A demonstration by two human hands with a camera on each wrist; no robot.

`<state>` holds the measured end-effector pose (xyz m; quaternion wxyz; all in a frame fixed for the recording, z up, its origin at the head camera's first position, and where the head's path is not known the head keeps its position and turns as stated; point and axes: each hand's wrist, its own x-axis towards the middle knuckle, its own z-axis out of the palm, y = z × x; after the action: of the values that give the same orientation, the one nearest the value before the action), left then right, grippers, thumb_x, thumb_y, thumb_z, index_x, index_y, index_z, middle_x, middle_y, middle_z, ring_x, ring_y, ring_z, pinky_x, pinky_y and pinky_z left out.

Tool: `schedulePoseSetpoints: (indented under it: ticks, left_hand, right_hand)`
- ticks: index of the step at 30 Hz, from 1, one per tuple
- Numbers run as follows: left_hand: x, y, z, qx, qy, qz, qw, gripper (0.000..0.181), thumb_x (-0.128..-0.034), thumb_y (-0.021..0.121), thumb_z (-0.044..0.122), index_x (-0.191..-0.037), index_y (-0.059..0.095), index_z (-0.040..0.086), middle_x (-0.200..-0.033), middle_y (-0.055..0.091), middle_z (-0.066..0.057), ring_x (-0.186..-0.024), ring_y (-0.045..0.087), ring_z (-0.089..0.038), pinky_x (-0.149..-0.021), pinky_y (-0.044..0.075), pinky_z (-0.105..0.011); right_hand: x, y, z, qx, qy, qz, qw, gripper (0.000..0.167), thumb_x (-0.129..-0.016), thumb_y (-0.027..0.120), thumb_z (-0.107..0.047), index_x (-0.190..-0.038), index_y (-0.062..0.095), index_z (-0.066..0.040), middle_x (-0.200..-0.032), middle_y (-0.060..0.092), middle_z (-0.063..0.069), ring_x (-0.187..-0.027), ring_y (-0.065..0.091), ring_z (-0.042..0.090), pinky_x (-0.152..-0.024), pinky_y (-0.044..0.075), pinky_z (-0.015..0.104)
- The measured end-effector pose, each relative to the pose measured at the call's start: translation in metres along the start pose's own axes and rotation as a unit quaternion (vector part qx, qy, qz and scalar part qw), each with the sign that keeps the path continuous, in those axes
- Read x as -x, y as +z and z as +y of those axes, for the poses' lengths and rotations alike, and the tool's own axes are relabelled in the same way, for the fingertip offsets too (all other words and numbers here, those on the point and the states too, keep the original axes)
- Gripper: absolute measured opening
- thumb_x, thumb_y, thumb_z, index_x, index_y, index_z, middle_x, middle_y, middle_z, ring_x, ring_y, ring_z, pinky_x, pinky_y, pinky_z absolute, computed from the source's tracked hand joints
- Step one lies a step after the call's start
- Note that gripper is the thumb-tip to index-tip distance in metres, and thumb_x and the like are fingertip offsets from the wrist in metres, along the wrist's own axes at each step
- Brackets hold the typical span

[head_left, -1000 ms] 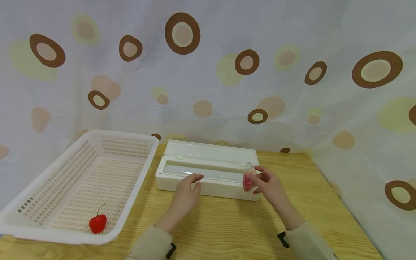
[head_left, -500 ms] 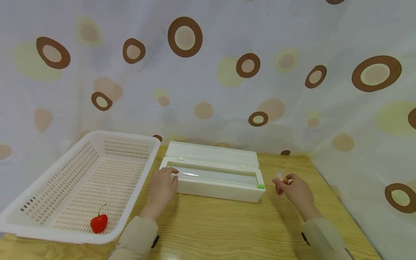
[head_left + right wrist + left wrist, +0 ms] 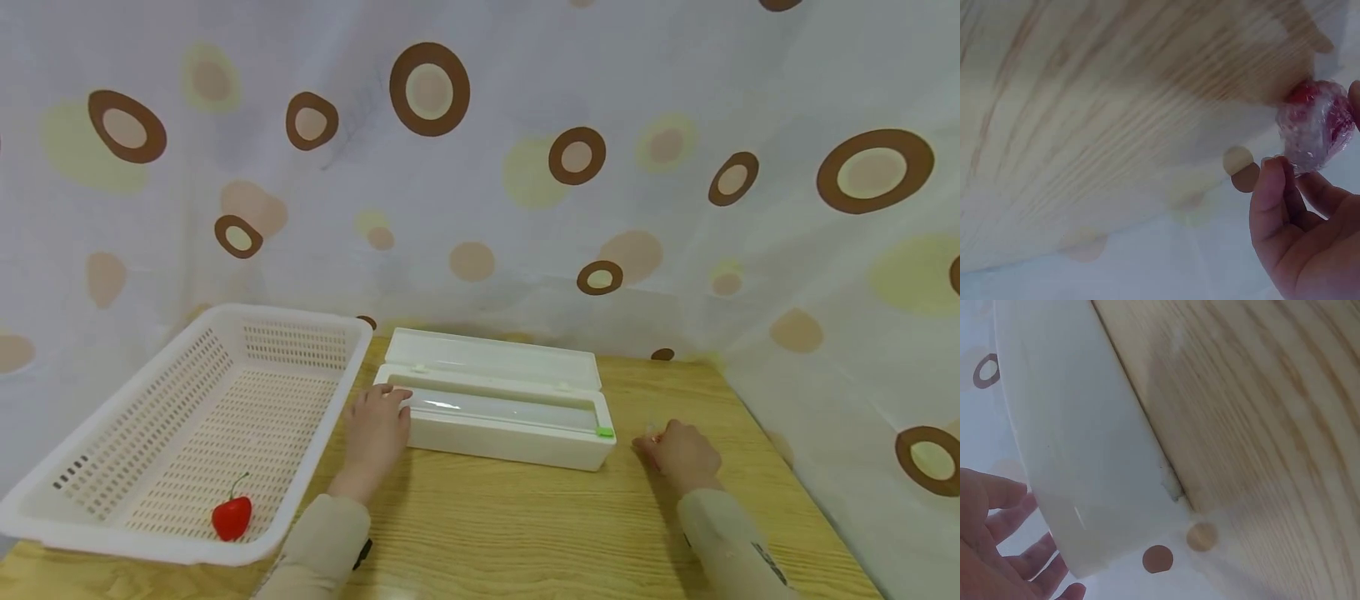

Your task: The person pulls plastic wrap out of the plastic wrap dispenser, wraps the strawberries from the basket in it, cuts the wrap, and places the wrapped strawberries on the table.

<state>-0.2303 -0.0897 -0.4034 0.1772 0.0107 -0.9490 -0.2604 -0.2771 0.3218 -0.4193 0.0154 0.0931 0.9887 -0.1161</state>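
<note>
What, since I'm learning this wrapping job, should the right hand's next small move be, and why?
Probably set the film-wrapped red object down on the wooden table and let go. Clear film already covers it, and the right hand holds it low beside the cling film dispenser. Whether it touches the wood yet, I can't tell.

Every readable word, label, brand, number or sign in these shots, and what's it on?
None readable in any view.
Dark marking on the right sleeve: too small to read.
Green tab on the white box: too small to tell if anything is printed.
Basket, wrapped red item: no text visible.
</note>
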Motion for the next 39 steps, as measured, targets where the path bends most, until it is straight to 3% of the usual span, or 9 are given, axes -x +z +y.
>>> schedulePoseSetpoints:
  ticks: [4, 8, 11, 15, 17, 21, 26, 31, 39]
  left_hand:
    - [-0.004, 0.004, 0.001, -0.008, 0.001, -0.005, 1.0000, 0.030, -0.0908, 0.058, 0.013, -0.120, 0.061, 0.009, -0.127, 0.055, -0.018, -0.117, 0.049, -0.039, -0.096, 0.039, -0.055]
    - [-0.008, 0.006, 0.002, -0.030, 0.008, 0.005, 0.9995, 0.027, -0.0892, 0.060, 0.012, -0.116, 0.064, 0.011, -0.126, 0.056, -0.017, -0.116, 0.050, -0.039, -0.095, 0.039, -0.054]
    - [-0.012, 0.005, 0.005, -0.035, 0.007, 0.005, 0.9993, 0.025, -0.0879, 0.063, 0.012, -0.112, 0.066, 0.011, -0.125, 0.058, -0.016, -0.115, 0.051, -0.037, -0.094, 0.041, -0.053]
    - [-0.020, 0.004, 0.008, -0.046, 0.000, -0.004, 0.9989, 0.028, -0.0873, 0.064, 0.015, -0.115, 0.064, 0.011, -0.124, 0.058, -0.015, -0.115, 0.052, -0.035, -0.094, 0.043, -0.051]
    - [-0.023, 0.004, 0.009, -0.054, -0.005, -0.016, 0.9984, 0.028, -0.0876, 0.064, 0.016, -0.115, 0.064, 0.012, -0.125, 0.058, -0.014, -0.114, 0.052, -0.035, -0.093, 0.044, -0.051]
    - [-0.027, 0.005, 0.012, -0.059, -0.022, -0.042, 0.9971, 0.020, -0.0890, 0.062, 0.018, -0.109, 0.067, 0.014, -0.122, 0.060, -0.010, -0.111, 0.053, -0.031, -0.092, 0.043, -0.049]
    - [-0.031, 0.008, 0.013, -0.047, -0.038, -0.044, 0.9972, 0.013, -0.0890, 0.062, 0.020, -0.098, 0.070, 0.015, -0.107, 0.066, -0.006, -0.100, 0.057, -0.028, -0.087, 0.043, -0.045]
    - [-0.033, 0.009, 0.014, -0.040, -0.038, -0.019, 0.9983, 0.010, -0.0875, 0.064, 0.018, -0.092, 0.071, 0.012, -0.094, 0.071, -0.006, -0.089, 0.062, -0.028, -0.079, 0.046, -0.041]
    - [-0.034, 0.006, 0.015, -0.032, -0.024, 0.016, 0.9991, 0.008, -0.0878, 0.063, 0.016, -0.088, 0.068, 0.009, -0.082, 0.071, -0.007, -0.074, 0.065, -0.025, -0.068, 0.046, -0.037]
  right_hand:
    - [-0.006, 0.004, 0.003, 0.025, -0.003, 0.004, 0.9997, 0.066, -0.082, 0.055, -0.062, -0.094, 0.058, 0.003, -0.080, 0.062, 0.020, -0.065, 0.058, 0.025, -0.048, 0.043, 0.035]
    - [-0.006, 0.004, 0.003, 0.046, -0.005, 0.006, 0.9989, 0.087, -0.085, 0.037, -0.072, -0.110, 0.053, 0.010, -0.084, 0.062, 0.027, -0.065, 0.061, 0.031, -0.048, 0.044, 0.038]
    - [-0.002, -0.002, -0.005, 0.052, -0.022, 0.025, 0.9981, 0.090, -0.089, 0.025, -0.071, -0.117, 0.049, 0.012, -0.094, 0.060, 0.030, -0.077, 0.061, 0.041, -0.051, 0.047, 0.044]
    - [0.007, -0.017, -0.030, 0.041, -0.082, 0.077, 0.9928, 0.076, -0.094, 0.031, -0.061, -0.123, 0.050, 0.007, -0.117, 0.054, 0.031, -0.099, 0.056, 0.047, -0.062, 0.051, 0.051]
    - [0.013, -0.023, -0.046, 0.024, -0.130, 0.102, 0.9859, 0.061, -0.095, 0.041, -0.051, -0.121, 0.054, 0.003, -0.119, 0.056, 0.028, -0.099, 0.059, 0.043, -0.064, 0.052, 0.048]
    - [0.024, -0.028, -0.073, -0.004, -0.237, 0.127, 0.9632, 0.035, -0.091, 0.058, -0.029, -0.113, 0.062, -0.003, -0.113, 0.060, 0.022, -0.095, 0.062, 0.038, -0.065, 0.053, 0.044]
    - [0.029, -0.022, -0.088, 0.022, -0.333, 0.120, 0.9352, 0.028, -0.086, 0.066, -0.017, -0.111, 0.066, -0.005, -0.107, 0.063, 0.013, -0.097, 0.060, 0.031, -0.074, 0.053, 0.042]
    - [0.028, -0.015, -0.092, 0.044, -0.374, 0.127, 0.9179, 0.022, -0.083, 0.068, -0.013, -0.105, 0.069, -0.006, -0.099, 0.065, 0.009, -0.095, 0.059, 0.027, -0.079, 0.052, 0.040]
    - [0.025, -0.013, -0.096, 0.057, -0.384, 0.119, 0.9139, 0.016, -0.084, 0.067, -0.014, -0.098, 0.071, -0.007, -0.095, 0.068, 0.007, -0.093, 0.061, 0.027, -0.088, 0.049, 0.043]
